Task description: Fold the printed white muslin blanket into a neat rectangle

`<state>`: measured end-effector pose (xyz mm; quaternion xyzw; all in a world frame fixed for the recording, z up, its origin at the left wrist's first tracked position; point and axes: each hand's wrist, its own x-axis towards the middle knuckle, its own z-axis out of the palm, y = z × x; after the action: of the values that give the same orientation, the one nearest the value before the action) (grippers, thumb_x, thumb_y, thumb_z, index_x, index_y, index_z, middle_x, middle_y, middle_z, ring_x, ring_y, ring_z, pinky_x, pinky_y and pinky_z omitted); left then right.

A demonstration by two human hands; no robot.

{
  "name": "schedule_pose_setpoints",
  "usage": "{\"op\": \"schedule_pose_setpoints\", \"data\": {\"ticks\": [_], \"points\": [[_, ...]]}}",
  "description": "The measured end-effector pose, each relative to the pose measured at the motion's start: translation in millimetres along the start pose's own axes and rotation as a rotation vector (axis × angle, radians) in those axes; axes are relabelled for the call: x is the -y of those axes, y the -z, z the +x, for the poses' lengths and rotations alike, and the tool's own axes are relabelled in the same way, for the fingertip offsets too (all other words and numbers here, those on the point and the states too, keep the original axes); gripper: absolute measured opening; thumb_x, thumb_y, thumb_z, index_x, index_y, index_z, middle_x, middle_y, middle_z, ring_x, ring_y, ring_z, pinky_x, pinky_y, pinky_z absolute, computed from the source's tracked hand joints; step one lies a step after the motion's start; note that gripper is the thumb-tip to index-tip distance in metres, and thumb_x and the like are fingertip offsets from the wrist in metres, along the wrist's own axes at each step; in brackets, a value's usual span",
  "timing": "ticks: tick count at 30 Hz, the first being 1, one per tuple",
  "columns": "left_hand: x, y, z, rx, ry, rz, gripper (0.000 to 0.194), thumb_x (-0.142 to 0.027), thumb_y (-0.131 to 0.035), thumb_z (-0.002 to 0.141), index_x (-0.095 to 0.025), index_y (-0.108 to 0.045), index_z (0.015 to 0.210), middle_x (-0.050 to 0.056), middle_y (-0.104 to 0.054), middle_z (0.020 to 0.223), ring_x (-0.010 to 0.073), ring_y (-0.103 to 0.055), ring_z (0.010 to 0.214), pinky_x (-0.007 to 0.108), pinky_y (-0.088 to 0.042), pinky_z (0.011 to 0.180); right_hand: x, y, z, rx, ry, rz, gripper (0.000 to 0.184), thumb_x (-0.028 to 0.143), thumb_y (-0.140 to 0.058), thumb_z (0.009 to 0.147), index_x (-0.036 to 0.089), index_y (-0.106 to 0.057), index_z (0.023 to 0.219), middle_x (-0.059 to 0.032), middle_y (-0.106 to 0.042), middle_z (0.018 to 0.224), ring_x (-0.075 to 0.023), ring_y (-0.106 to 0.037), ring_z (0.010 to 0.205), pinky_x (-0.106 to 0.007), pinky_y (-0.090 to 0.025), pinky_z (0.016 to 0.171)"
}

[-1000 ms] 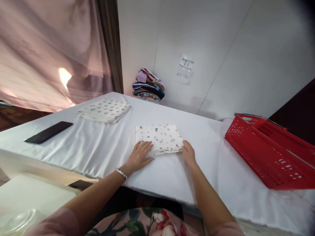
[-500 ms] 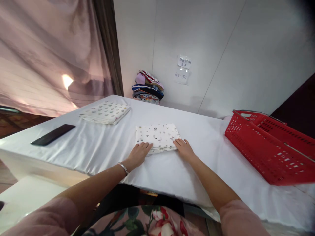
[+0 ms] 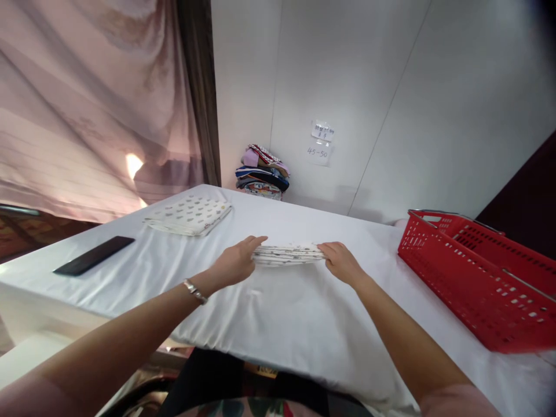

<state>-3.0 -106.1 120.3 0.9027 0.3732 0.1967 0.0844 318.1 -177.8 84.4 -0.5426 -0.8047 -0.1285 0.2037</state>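
Observation:
A folded white cloth (image 3: 287, 255) with small printed figures is held level over the middle of the table, its layered front edge facing me. My left hand (image 3: 238, 260), with a silver bracelet at the wrist, is closed on the cloth's left end. At the right end, my right hand (image 3: 341, 262) grips the cloth between thumb and fingers. The undersides of both grips are hidden. Farther back on the left lies another folded white cloth (image 3: 191, 215) with grey leaf-like prints, touched by neither hand.
A white-covered table (image 3: 286, 315) spans the view. On its right stands a red plastic basket (image 3: 471, 278) with metal handles. A flat black object (image 3: 94, 255) lies at the left. Folded fabrics (image 3: 263, 172) are stacked by the wall, near paper signs (image 3: 320, 142).
Both hands have gone from resting flat on the folded cloth to gripping its ends. The cloth has been raised and tilted, so its layered edge now shows. The view has shifted slightly upward.

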Motion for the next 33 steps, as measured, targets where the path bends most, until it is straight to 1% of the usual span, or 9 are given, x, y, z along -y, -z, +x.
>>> {"op": "schedule_pose_setpoints", "data": {"ticks": [4,7,9,12,15,18,21,24,33], "points": [[-0.6,43.2,0.0,0.033,0.112,-0.395,0.075,-0.012,-0.045,0.059,-0.027,-0.04,0.131,0.001,-0.058,0.111,0.0154,-0.058,0.084,0.024,-0.047,0.072,2.0,67.4,15.7,-0.033,-0.062,0.224,0.054,0.005,-0.042,0.071,0.023,-0.054,0.12,-0.0052,-0.056,0.119,-0.02,-0.054,0.104,-0.035,-0.044,0.088],[5.7,54.4,2.9,0.09,0.166,-0.674,0.068,-0.019,-0.051,0.059,-0.024,-0.046,0.127,0.004,-0.06,0.109,0.0176,-0.059,0.085,0.026,-0.048,0.07,-6.3,87.2,30.9,-0.032,-0.196,0.417,0.054,0.008,-0.046,0.067,0.024,-0.058,0.117,-0.003,-0.059,0.114,-0.0198,-0.056,0.099,-0.033,-0.045,0.085],[13.8,44.8,7.7,0.163,0.233,-0.812,0.062,-0.023,-0.053,0.06,-0.023,-0.052,0.122,0.006,-0.061,0.11,0.0193,-0.06,0.086,0.026,-0.049,0.066,-18.4,72.7,40.7,0.012,-0.307,0.581,0.054,0.01,-0.05,0.065,0.022,-0.059,0.117,-0.0035,-0.062,0.109,-0.0179,-0.059,0.088,-0.032,-0.048,0.078],[32.4,6.9,17.0,0.239,0.392,-0.839,0.052,-0.025,-0.055,0.058,-0.021,-0.06,0.11,0.007,-0.063,0.109,0.0206,-0.063,0.084,0.023,-0.047,0.056,-35.0,16.6,48.4,0.072,-0.534,0.775,0.052,0.013,-0.057,0.061,0.018,-0.061,0.113,-0.0047,-0.066,0.102,-0.0148,-0.06,0.074,-0.028,-0.05,0.069],[55.1,-40.0,21.2,0.154,0.522,-0.63,0.04,-0.026,-0.056,0.059,-0.017,-0.065,0.097,0.008,-0.068,0.098,0.0206,-0.064,0.08,0.024,-0.048,0.059,-37.2,-46.3,43.2,0.055,-0.734,0.744,0.039,0.017,-0.058,0.064,0.015,-0.066,0.103,-0.0066,-0.069,0.094,-0.0175,-0.063,0.078,-0.031,-0.051,0.071],[71.5,-72.0,16.3,0.104,0.569,-0.51,0.035,-0.027,-0.055,0.063,-0.015,-0.066,0.094,0.01,-0.069,0.091,0.0227,-0.064,0.082,0.029,-0.049,0.069,-32.0,-84.9,30.3,0.021,-0.819,0.678,0.034,0.025,-0.055,0.071,0.014,-0.065,0.102,-0.009,-0.068,0.094,-0.0197,-0.063,0.086,-0.035,-0.05,0.077],[76.3,-83.1,6.9,0.064,0.527,-0.462,0.041,-0.03,-0.052,0.069,-0.016,-0.061,0.107,0.011,-0.063,0.11,0.0246,-0.06,0.097,0.033,-0.045,0.083,-32.2,-98.7,18.8,-0.025,-0.882,0.602,0.035,0.029,-0.055,0.073,0.014,-0.063,0.103,-0.0104,-0.066,0.1,-0.0199,-0.063,0.09,-0.035,-0.049,0.081],[73.9,-85.9,-0.9,0.02,0.461,-0.399,0.045,-0.039,-0.049,0.075,-0.018,-0.057,0.114,0.009,-0.058,0.119,0.0235,-0.059,0.098,0.033,-0.044,0.085,-36.5,-102.7,13.0,-0.031,-0.902,0.538,0.032,0.032,-0.058,0.07,0.016,-0.064,0.097,-0.0086,-0.066,0.095,-0.0201,-0.063,0.086,-0.034,-0.049,0.078],[72.4,-110.8,-12.4,-0.108,0.488,-0.453,0.038,-0.05,-0.047,0.079,-0.023,-0.058,0.103,0.001,-0.065,0.082,0.0151,-0.06,0.062,0.026,-0.046,0.062,-32.8,-111.0,18.8,-0.033,-0.841,0.425,0.014,0.03,-0.054,0.065,0.021,-0.058,0.075,-0.0009,-0.062,0.077,-0.0185,-0.057,0.076,-0.032,-0.044,0.073]]}}
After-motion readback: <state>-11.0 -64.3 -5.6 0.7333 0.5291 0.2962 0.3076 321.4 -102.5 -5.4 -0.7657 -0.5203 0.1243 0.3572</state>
